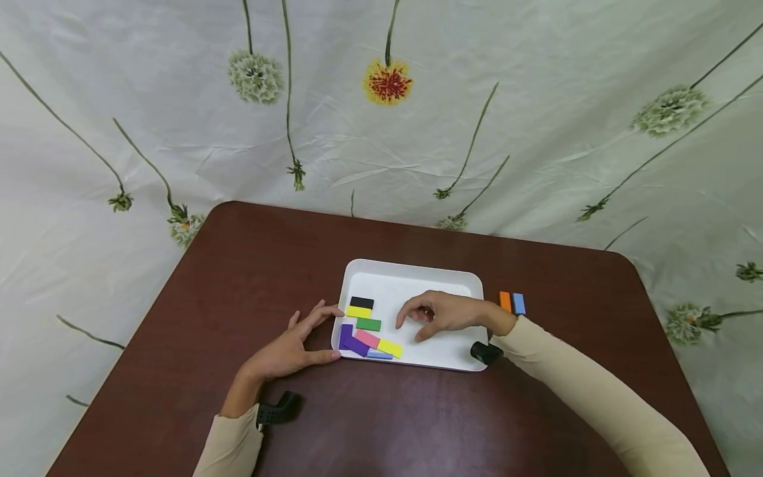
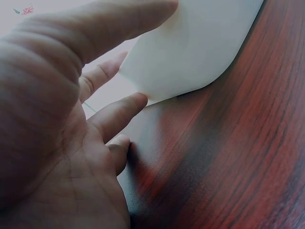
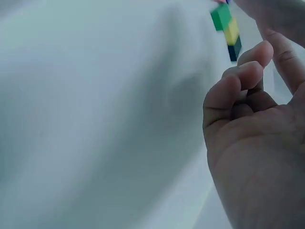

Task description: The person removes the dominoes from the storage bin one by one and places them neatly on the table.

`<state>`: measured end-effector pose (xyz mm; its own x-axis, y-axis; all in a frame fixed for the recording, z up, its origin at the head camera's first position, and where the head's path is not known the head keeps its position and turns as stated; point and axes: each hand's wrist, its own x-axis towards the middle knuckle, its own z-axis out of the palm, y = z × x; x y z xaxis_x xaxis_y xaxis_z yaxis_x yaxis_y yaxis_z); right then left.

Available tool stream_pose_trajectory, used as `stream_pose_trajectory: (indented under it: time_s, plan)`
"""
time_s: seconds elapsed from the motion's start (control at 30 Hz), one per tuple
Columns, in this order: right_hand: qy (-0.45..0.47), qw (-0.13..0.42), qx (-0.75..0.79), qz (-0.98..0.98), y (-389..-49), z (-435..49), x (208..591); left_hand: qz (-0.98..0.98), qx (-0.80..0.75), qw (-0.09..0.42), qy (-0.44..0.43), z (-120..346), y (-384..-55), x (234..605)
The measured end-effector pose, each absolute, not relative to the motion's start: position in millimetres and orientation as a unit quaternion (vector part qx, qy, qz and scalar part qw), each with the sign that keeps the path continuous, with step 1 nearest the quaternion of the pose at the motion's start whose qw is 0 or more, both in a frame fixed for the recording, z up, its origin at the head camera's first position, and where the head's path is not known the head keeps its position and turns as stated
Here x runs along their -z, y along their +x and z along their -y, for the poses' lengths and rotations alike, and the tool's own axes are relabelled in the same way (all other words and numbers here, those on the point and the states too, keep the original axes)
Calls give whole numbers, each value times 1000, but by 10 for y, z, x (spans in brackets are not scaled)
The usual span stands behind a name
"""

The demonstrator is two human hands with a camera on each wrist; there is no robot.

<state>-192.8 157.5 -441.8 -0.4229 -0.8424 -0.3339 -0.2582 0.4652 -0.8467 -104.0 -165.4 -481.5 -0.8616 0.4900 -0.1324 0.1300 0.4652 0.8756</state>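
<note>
A white tray [image 1: 417, 270] lies on the table with several coloured blocks in its left part. Among them are a black block [image 1: 361, 303], a green block [image 1: 368, 324], a pink block [image 1: 367, 338], purple blocks [image 1: 356, 345] and a yellow block [image 1: 390, 348]. My left hand [image 1: 293, 350] touches the tray's left rim, thumb and fingers spread, also seen in the left wrist view. Over the tray, right of the blocks, hovers my right hand [image 1: 444, 313]. Its fingers are loosely bent and hold nothing; the right wrist view shows the green block [image 3: 221, 17] beyond the fingertips.
An orange block [image 1: 505, 301] and a blue block [image 1: 518, 304] lie on the table just right of the tray, near my right wrist. The dark red wooden table [image 1: 286, 245] reaches a flowered cloth [image 1: 334, 119] at the back.
</note>
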Motion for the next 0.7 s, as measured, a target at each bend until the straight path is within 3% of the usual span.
stream_pose_trajectory:
  time_s: [0.23,0.7]
  plan:
    - [-382,430,341,-744,-1848,-1309,4486,-835,-483,185,188,1644,-1046,4812]
    - [-439,404,276,-754,-1779,-1158,4496,-832,-486,185,192,1657,-1037,4809]
